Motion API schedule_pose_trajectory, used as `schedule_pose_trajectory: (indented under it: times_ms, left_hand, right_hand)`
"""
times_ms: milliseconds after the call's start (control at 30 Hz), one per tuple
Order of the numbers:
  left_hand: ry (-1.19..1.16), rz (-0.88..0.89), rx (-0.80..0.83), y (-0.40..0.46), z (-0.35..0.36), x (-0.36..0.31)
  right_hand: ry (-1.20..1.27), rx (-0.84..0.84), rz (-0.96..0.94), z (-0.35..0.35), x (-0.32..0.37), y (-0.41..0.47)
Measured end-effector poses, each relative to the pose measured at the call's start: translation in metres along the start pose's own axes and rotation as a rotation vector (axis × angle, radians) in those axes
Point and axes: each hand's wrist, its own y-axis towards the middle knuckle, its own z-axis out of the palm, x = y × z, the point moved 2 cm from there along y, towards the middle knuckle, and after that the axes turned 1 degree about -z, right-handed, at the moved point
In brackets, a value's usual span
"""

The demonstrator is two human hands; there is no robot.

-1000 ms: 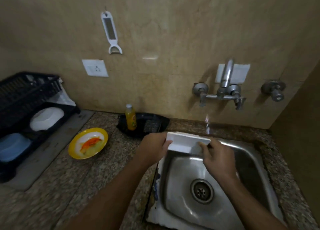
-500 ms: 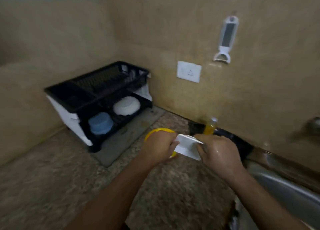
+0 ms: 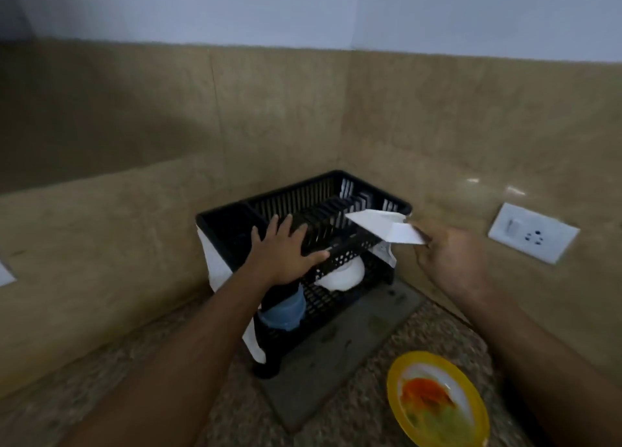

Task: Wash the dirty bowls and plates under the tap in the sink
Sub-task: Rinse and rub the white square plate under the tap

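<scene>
Speckled tabletop (image 3: 353,413) carries a black dish rack (image 3: 303,217), steadied by the flat, open left hand (image 3: 286,254) (presumably for slotting); right hand (image 3: 451,261) pinches the white square plate (image 3: 380,226) over its top tier; a dirty yellow plate (image 3: 437,401) waits nearby.

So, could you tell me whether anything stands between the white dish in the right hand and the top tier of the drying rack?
Nothing visible does. The right hand holds the white dish right over the black rack, whose upper slots look vacant there. The left hand rests on the rack's front edge, to the side of the dish.
</scene>
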Motion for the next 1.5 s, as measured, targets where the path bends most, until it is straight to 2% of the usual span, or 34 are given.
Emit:
schedule_pose_trajectory:
  times_ms: [100, 233, 467, 767, 833, 967, 1100, 1300, 1500]
  left_hand:
    - [-0.038, -0.026, 0.112, 0.018, 0.014, 0.010]
    - [-0.073, -0.013, 0.123, 0.028, 0.027, 0.015]
    - [-0.084, 0.001, 0.126, 0.035, 0.037, 0.019]
    - [-0.103, 0.007, 0.125, 0.034, 0.039, 0.019]
    - [-0.111, 0.004, 0.126, 0.034, 0.039, 0.018]
    - [-0.106, 0.003, 0.123, 0.035, 0.040, 0.018]
    - [-0.102, 0.006, 0.114, 0.034, 0.039, 0.018]
    - [-0.105, 0.003, 0.119, 0.035, 0.037, 0.017]
    - [-0.102, 0.009, 0.115, 0.035, 0.037, 0.018]
  right_hand:
    - [0.101, -0.007, -0.023, 0.043, -0.011, 0.038]
    - [0.102, 0.012, -0.202, 0.096, -0.008, 0.085]
    - [0.017, 0.280, -0.212, 0.197, -0.029, 0.137]
    - [-0.112, 0.623, -0.206, 0.259, -0.045, 0.153]
    - [-0.145, 0.681, -0.237, 0.266, -0.051, 0.157]
    - [-0.372, 0.798, -0.291, 0.259, -0.060, 0.159]
    - [-0.249, 0.750, -0.273, 0.242, -0.043, 0.143]
    - [-0.203, 0.859, -0.219, 0.251, -0.044, 0.122]
    - [-0.128, 0.902, -0.152, 0.228, -0.029, 0.120]
